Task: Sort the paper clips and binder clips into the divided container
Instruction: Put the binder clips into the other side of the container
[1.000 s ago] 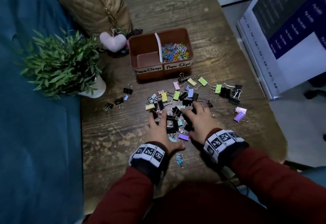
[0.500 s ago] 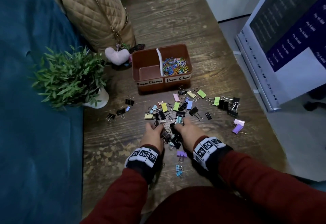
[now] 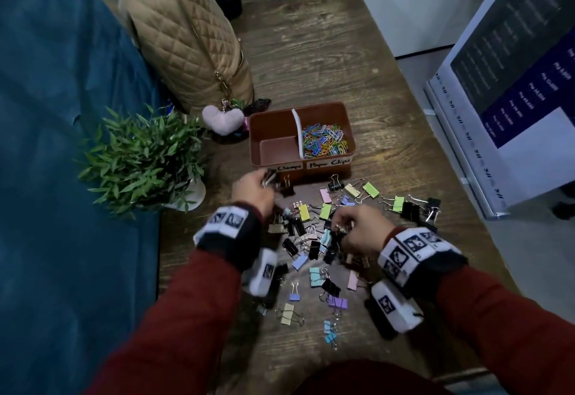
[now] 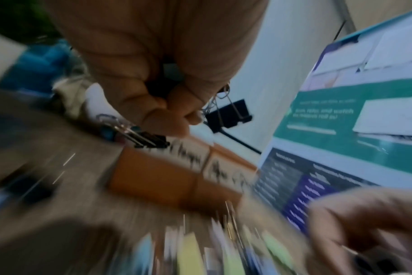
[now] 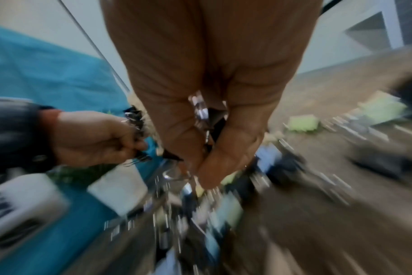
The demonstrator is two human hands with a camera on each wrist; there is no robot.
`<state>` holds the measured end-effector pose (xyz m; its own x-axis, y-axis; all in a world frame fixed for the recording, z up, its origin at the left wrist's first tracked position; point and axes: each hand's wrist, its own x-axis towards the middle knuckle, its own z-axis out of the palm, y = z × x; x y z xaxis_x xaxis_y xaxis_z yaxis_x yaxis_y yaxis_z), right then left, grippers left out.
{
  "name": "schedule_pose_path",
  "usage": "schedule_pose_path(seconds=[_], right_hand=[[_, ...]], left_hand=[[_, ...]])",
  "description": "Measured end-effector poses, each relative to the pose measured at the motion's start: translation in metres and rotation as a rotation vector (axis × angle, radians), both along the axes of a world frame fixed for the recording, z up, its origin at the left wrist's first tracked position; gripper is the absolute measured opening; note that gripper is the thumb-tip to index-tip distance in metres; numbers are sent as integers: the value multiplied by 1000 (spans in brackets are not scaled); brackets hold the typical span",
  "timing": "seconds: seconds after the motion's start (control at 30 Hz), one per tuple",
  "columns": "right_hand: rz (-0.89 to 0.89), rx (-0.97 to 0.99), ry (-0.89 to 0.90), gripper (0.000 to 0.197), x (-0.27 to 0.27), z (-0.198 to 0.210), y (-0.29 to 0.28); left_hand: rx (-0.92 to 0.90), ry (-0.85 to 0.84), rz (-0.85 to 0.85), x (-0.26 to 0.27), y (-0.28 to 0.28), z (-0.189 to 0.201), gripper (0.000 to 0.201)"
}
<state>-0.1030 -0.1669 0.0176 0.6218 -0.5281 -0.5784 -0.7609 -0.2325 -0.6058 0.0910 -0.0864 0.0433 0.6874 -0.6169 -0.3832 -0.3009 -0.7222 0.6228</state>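
Observation:
A brown divided container [image 3: 348,121] stands on the wooden table [image 3: 326,52]. Its right compartment holds coloured paper clips [image 3: 323,142]; its left compartment looks bare. Several binder clips [image 3: 311,239] lie scattered in front of it. My left hand [image 3: 252,188] is raised just before the container's left front corner and grips a bunch of black binder clips [image 4: 228,113]. My right hand [image 3: 357,230] hovers over the pile with fingers curled round more binder clips [image 5: 200,111]. Both wrist views are blurred.
A potted green plant [image 3: 143,158] stands left of the pile. A quilted tan bag [image 3: 186,37] with a pink heart charm [image 3: 222,121] stands behind it. A blue sofa [image 3: 62,146] runs along the left; a printed board [image 3: 513,83] leans at the right.
Both hands gathered clips from the pile and lifted. The left hand moved forward and left toward the container's front corner with its clips. The right hand rose above the pile.

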Motion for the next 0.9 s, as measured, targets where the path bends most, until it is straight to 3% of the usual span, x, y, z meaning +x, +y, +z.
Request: schedule_pose_path(seconds=[0.13,0.27,0.37,0.4,0.5,0.53,0.6,0.67,0.8,0.9], right_hand=[[-154,123,-200,32,45,35,-26],[-261,27,-365,30,106,61,-49],[-345,26,-376,31,140,59,-62],[-357,31,-364,31,149,57,-66],[-286,3,-299,33,165,55,-74],[-277,11,-285,42,167,53,-77],[-282,16,-300,58,164,51,-81],[-332,-18,-366,62,149,52,-82],[-464,-27,-482,47,79,51,-77],[-537,-65,-436,40,0,37,-70]], left_hand=[[-44,-67,2,39,-48,14,30],[-71,10,91,59,-71,14,35],[-110,145,95,62,-79,13,8],[-134,201,111,64,-81,10,18],[-135,237,84,70,-85,3,11],[-136,245,65,72,-84,1,25],[-133,264,65,69,-81,6,53],[-130,200,34,65,-77,12,58],[-8,-185,-238,54,-61,19,38],[78,-267,-364,47,-52,11,31]])
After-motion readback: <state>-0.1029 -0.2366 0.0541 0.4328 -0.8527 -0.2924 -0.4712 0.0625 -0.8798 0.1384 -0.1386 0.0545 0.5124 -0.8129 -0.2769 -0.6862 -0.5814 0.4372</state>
